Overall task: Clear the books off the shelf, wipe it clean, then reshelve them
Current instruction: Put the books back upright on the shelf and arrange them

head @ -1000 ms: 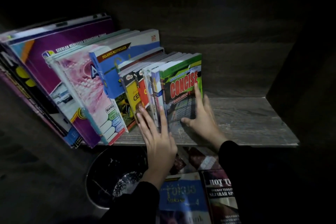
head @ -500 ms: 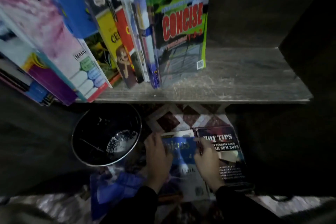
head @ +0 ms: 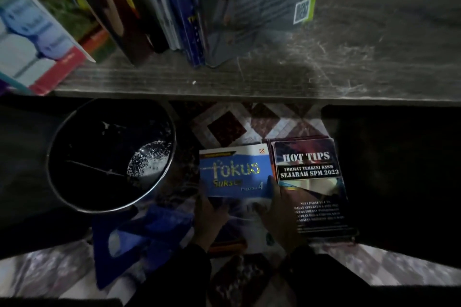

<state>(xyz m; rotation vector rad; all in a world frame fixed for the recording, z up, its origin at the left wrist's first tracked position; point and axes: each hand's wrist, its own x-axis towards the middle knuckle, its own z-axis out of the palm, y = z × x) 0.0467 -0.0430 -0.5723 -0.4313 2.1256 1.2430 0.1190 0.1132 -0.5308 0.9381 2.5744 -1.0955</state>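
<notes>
A blue "Fokus" book lies on the floor below the shelf. My left hand grips its left edge and my right hand grips its right edge, thumb on the cover. Beside it on the right lies a dark "Hot Tips" book on top of a stack. A row of books leans to the left on the shelf's left half. The shelf's right half is bare grey wood with scratches.
A round black bin stands on the floor left of the blue book. A blue cloth lies crumpled in front of the bin. The floor has a patterned mat. Dark panels flank both sides under the shelf.
My hands left the upright books on the shelf and came down to the floor, where they now hold the blue book. The view has dropped and moved closer.
</notes>
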